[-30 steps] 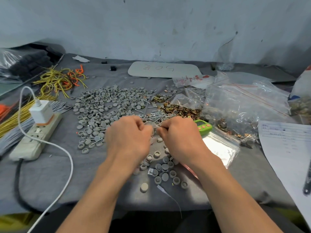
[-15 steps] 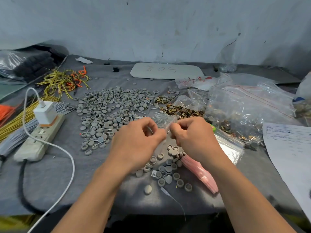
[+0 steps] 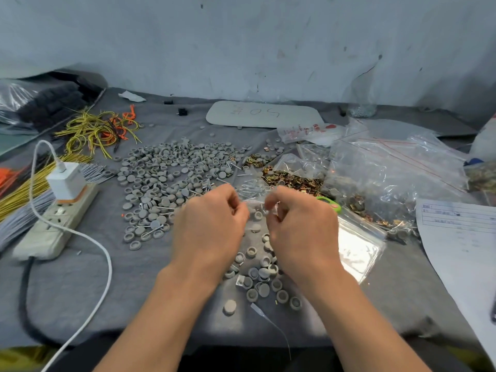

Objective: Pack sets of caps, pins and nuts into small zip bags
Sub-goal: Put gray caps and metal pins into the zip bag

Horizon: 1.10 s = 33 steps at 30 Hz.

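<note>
Both hands at frame centre, fingers curled. Left hand (image 3: 212, 224) and right hand (image 3: 300, 226) each pinch the top edge of a small zip bag (image 3: 255, 210), one per side, held just above the worktop (image 3: 134, 291). The bag is clear; can't tell its contents.

Big spread of grey caps (image 3: 174, 178) sits upper left of the hands. A smaller cap cluster (image 3: 260, 275) lies directly below and between the wrists. Pins (image 3: 252, 187) are just above the hands, and the brass nuts (image 3: 292, 179) are to the right of the pins.

Stack of empty zip bags (image 3: 357, 245) touches the right of the right hand. Large clear bags (image 3: 389, 173) are at upper right, a paper sheet (image 3: 461, 237) at the right edge. Power strip (image 3: 51, 229) with white charger (image 3: 67, 181) sits at left, and yellow wires (image 3: 94, 130) at upper left.
</note>
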{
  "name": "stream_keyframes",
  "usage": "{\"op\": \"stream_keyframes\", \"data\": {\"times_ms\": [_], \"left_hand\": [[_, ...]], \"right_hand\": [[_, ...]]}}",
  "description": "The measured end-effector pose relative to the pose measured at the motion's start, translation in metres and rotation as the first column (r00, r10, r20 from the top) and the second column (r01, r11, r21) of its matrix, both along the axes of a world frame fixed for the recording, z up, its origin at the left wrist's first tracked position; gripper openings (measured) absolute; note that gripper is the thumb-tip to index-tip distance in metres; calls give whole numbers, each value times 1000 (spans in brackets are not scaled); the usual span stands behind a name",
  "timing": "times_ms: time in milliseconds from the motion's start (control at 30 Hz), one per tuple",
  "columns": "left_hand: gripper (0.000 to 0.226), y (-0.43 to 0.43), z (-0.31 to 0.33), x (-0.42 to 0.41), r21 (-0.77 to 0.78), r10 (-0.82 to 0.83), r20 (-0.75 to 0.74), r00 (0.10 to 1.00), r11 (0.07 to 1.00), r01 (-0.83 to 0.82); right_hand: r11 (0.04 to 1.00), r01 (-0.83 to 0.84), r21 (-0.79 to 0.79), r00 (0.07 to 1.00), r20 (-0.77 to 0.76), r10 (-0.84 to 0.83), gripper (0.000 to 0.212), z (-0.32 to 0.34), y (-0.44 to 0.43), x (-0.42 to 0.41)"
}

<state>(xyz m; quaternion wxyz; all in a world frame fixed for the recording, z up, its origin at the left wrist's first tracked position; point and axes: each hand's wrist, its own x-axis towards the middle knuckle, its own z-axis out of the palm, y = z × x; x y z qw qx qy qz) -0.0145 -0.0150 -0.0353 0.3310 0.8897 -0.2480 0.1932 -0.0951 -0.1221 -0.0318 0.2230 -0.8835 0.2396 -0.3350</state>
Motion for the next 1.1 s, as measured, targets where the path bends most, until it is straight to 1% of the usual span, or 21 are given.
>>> {"op": "stream_keyframes", "data": {"times_ms": [33,100,133,167,233,267,300,333,367,400,433,467,533,633,733,767,833,900,967,1033,1100], "left_hand": [[20,-1,-1,-1,-2,-20,12,1000,1000,20],[15,-3,-3,-4,5,-64,77,995,998,64],[14,-3,-3,-7,12,-92,134,987,996,91],[13,-4,-3,-11,17,-126,190,974,992,125],[11,-6,-4,-16,13,-192,260,946,981,195],[10,-6,-4,-18,7,-208,284,936,977,215],[10,-5,-3,-19,1,-213,305,928,975,223],[10,-4,-2,-19,-1,-215,316,924,974,227],[13,-4,-2,-20,6,-224,311,924,972,233],[17,-3,-2,-20,24,-238,297,925,970,242],[19,-3,-3,-20,47,-254,283,925,967,251],[21,-2,-4,-20,64,-264,275,925,964,257],[26,-3,-6,-20,80,-267,273,924,964,255],[28,-5,-7,-23,48,-253,283,925,967,250],[15,-5,-6,-28,20,-270,291,918,961,276],[12,-4,-5,-29,24,-276,287,917,959,281],[17,-2,-4,-27,26,-280,276,919,959,284],[29,2,-3,-26,16,-272,268,924,960,278],[32,6,-2,-27,8,-267,275,924,961,275],[27,9,-2,-27,-3,-277,276,920,957,289],[23,13,-1,-23,-17,-292,244,925,952,306]], "right_hand": [[999,-37,-21,999,24,37,11,-2,3,1],[993,-106,-47,990,-101,100,15,-7,5,4],[991,-131,-7,976,-175,128,15,-9,4,7],[986,-151,75,964,-208,163,17,-12,1,10],[927,-163,338,961,-159,226,32,-15,-7,16],[826,-171,537,965,-76,249,35,-15,-10,18],[632,-199,749,968,52,244,35,-15,-13,20],[355,-250,901,963,192,190,32,-14,-15,22],[86,-312,946,947,303,101,28,-12,-18,24],[-100,-364,926,930,367,17,27,-10,-20,26],[-199,-391,899,919,392,-35,28,-8,-21,26],[-246,-409,879,911,407,-59,30,-7,-20,27],[-293,-440,849,897,431,-97,35,-6,-17,28],[-302,-480,824,876,466,-123,37,-4,-11,29],[-272,-445,853,895,430,-117,23,-5,-4,31],[-264,-406,875,913,398,-84,20,-6,-3,31],[-228,-311,922,943,330,45,25,-8,-1,31],[-182,-276,944,932,309,187,33,-3,-4,28],[-137,-286,948,904,315,290,38,3,-7,25],[-108,-319,941,892,337,302,33,8,-7,25],[-148,-359,922,882,386,271,34,7,-3,29]]}}
